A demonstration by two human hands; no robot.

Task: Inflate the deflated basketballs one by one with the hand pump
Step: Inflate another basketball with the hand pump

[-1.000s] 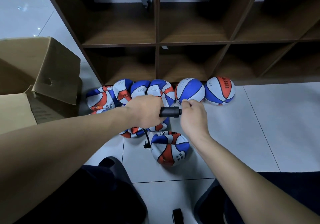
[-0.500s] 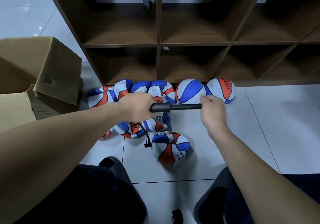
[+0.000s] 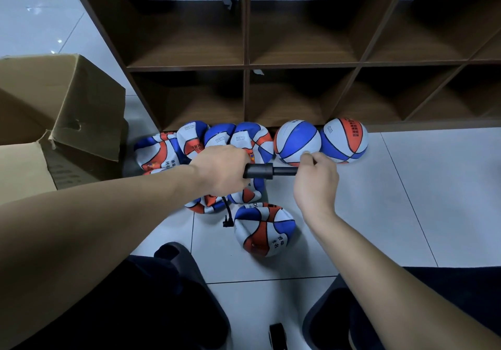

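While the left hand (image 3: 221, 172) grips the barrel of the black hand pump (image 3: 259, 171) in a full fist, the right hand (image 3: 315, 179) is curled round the handle end, rod partly out. Pump is held level above the floor, roughly frame centre.

Black hose (image 3: 227, 212) drops from under the left fist to 6 o'clock; its connector ends just beside the left edge of the half-flat basketball (image 3: 264, 230) on the tiled floor (image 3: 406, 200). Can't tell if the needle is seated in the valve.

Two inflated basketballs (image 3: 296, 141) at 12–1 o'clock of the pump, touching each other, against the base of the brown cubby shelf (image 3: 245, 65). Row of crumpled flat basketballs (image 3: 189, 143) at 10–12 o'clock, along the same shelf base; two more flat ones sit under the left fist, partly hidden.

Open cardboard box (image 3: 67, 100) at 9 o'clock, flap raised. Person's knees in dark trousers (image 3: 162, 295) at 6 o'clock.
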